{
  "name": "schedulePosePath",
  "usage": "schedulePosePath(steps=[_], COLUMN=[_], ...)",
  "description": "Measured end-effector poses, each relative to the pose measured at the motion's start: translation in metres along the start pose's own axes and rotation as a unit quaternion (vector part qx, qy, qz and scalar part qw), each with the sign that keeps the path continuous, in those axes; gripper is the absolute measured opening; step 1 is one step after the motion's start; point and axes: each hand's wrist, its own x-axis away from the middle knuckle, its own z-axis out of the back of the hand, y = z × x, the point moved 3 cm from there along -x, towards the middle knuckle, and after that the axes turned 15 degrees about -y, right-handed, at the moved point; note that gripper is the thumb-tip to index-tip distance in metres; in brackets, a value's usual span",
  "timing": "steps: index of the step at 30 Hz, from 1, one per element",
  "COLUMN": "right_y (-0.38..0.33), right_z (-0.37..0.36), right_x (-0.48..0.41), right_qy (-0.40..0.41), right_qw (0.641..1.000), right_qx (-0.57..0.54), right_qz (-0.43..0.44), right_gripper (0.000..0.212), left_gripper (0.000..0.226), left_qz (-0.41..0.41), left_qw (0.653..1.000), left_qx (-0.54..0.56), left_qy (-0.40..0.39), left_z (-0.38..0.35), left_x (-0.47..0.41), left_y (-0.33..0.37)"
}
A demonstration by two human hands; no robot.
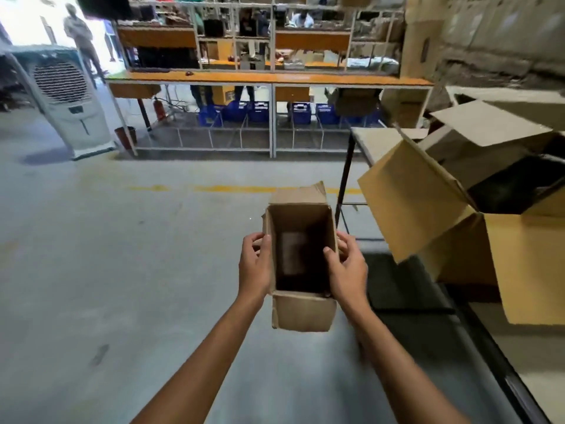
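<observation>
A small open cardboard box (pixel 301 312) hangs in mid-air in front of me, above the concrete floor. Its mouth faces me and its flaps stand open at the far and near ends. My left hand (pixel 255 266) grips its left wall, thumb over the rim. My right hand (pixel 348 267) grips its right wall the same way. Deep inside the box lies a pale, blurred rectangular item (pixel 293 254); what it is cannot be made out.
A large open carton (pixel 529 264) stands on a table (pixel 371 140) at my right, with more open cartons behind it. A long orange workbench with shelving (pixel 269 78) crosses the back, blue crates beneath. An air cooler (pixel 65 96) stands far left. People stand in the background.
</observation>
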Motion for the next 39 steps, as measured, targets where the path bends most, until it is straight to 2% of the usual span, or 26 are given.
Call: schedulePosePath(steps=[6,11,18,22,29,31,35,39], right_y=[-0.045,-0.081,-0.146,-0.177,-0.198,-0.198,-0.192,-0.187], right_z=[0.019,0.047,0.137,0.196,0.301,0.327,0.372,0.406], right_x=[-0.089,-0.166,-0.273,-0.316,-0.347,-0.345,-0.334,-0.316], right_qy=[0.092,0.164,0.272,0.321,0.412,0.442,0.499,0.559], right_qw=[0.994,0.977,0.915,0.884,0.817,0.795,0.75,0.719], right_qx=[-0.002,0.045,0.128,0.173,0.272,0.295,0.343,0.358], right_qz=[0.057,0.131,0.269,0.293,0.299,0.293,0.266,0.206], right_gripper=[0.036,0.045,0.04,0.044,0.047,0.047,0.045,0.042], left_gripper=[0.03,0.028,0.036,0.054,0.058,0.056,0.034,0.04], left_qz=[-0.099,-0.237,-0.39,-0.463,-0.524,-0.529,-0.519,-0.496], left_qw=[0.994,0.97,0.916,0.879,0.831,0.817,0.791,0.758], left_qx=[0.003,0.013,0.052,0.071,0.119,0.131,0.171,0.201], left_qy=[-0.036,-0.051,-0.074,-0.086,-0.144,-0.187,-0.276,-0.374], left_z=[-0.021,-0.062,-0.139,-0.193,-0.316,-0.354,-0.43,-0.498], left_x=[-0.126,-0.21,-0.321,-0.369,-0.416,-0.42,-0.419,-0.404], left_y=[0.066,0.128,0.223,0.281,0.348,0.359,0.372,0.378])
